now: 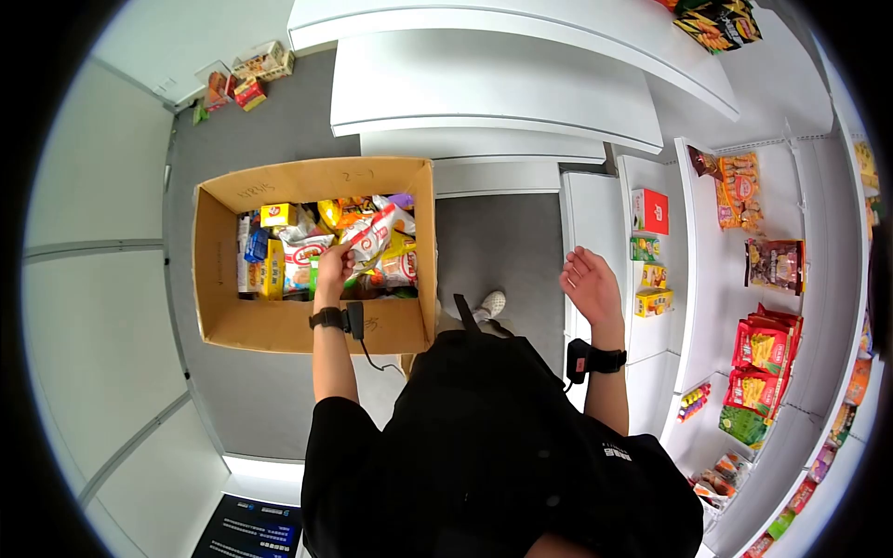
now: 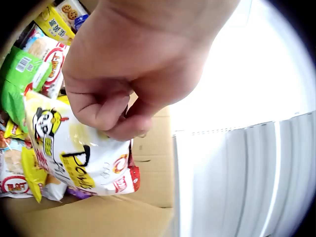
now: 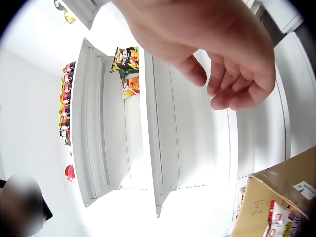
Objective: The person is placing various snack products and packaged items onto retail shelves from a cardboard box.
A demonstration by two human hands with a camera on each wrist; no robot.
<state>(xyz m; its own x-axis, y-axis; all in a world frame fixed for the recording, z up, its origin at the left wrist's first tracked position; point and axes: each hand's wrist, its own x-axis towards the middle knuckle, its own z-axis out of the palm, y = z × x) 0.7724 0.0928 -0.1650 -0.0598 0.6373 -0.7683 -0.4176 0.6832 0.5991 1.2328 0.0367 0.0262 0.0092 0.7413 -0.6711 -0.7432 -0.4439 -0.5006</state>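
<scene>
A white snack bag with red and yellow print (image 1: pixel 370 234) is pinched at its edge by the left hand (image 1: pixel 335 270), over the cardboard box (image 1: pixel 219 307). In the left wrist view the bag (image 2: pixel 74 153) hangs from the curled fingers of the left hand (image 2: pixel 133 69), a cartoon figure on its front. Under and around it lie other packs, among them a green bag (image 2: pixel 17 86) and a yellow box (image 1: pixel 273 270). The right hand (image 1: pixel 593 284) is held in the air beside the shelves, holding nothing, its fingers loosely bent in the right wrist view (image 3: pixel 212 54).
White shelves (image 1: pixel 493 88) stand ahead, with a black snack bag (image 1: pixel 719 26) high up. Shelving at the right bears red bags (image 1: pixel 765 349), orange bags (image 1: pixel 738 191) and small boxes (image 1: pixel 654 302). More packs (image 1: pixel 249 93) lie on the floor at the far left.
</scene>
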